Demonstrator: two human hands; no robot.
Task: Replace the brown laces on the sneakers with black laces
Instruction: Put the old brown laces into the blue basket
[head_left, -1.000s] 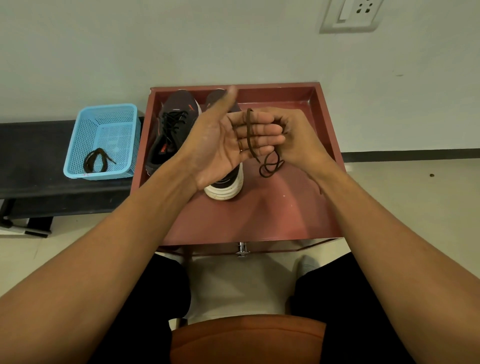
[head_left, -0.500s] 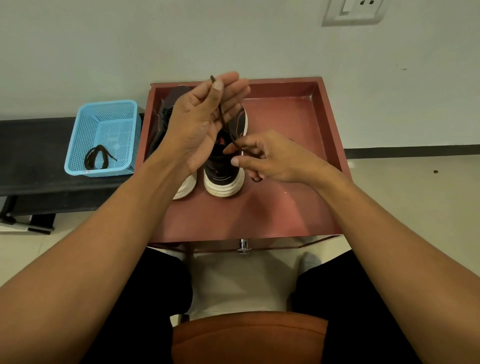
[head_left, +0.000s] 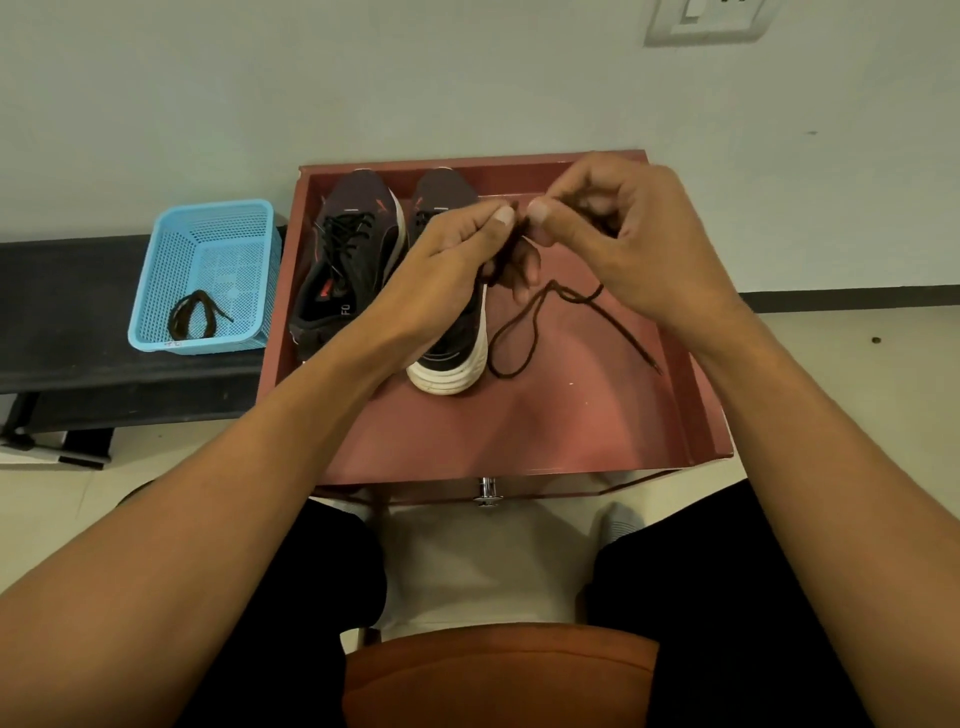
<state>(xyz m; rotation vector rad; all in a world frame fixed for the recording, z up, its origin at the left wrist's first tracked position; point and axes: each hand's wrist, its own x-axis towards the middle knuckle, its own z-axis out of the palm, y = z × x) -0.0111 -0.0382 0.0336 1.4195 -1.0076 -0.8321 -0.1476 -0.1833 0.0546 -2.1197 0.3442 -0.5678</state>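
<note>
Two dark sneakers stand side by side in the red tray (head_left: 519, 431). The left sneaker (head_left: 345, 260) carries black laces. The right sneaker (head_left: 449, 332) is half hidden behind my left hand (head_left: 447, 260). A loose brown lace (head_left: 524, 327) hangs between my hands above the tray. My left hand pinches a bunched part of it at thumb and forefinger. My right hand (head_left: 623, 239) pinches the lace just to the right, thumbs almost touching. A loop and one free end of the lace trail down onto the tray floor.
A blue mesh basket (head_left: 156, 291) sits on a black bench (head_left: 62, 332) to the left, with a coiled dark lace (head_left: 192, 314) inside. A wall rises behind the tray. An orange seat edge (head_left: 498, 670) lies between my knees.
Both hands came together above the right sneaker and now pinch the brown lace side by side. The lace, earlier wound over my left fingers, hangs down in a loop onto the tray.
</note>
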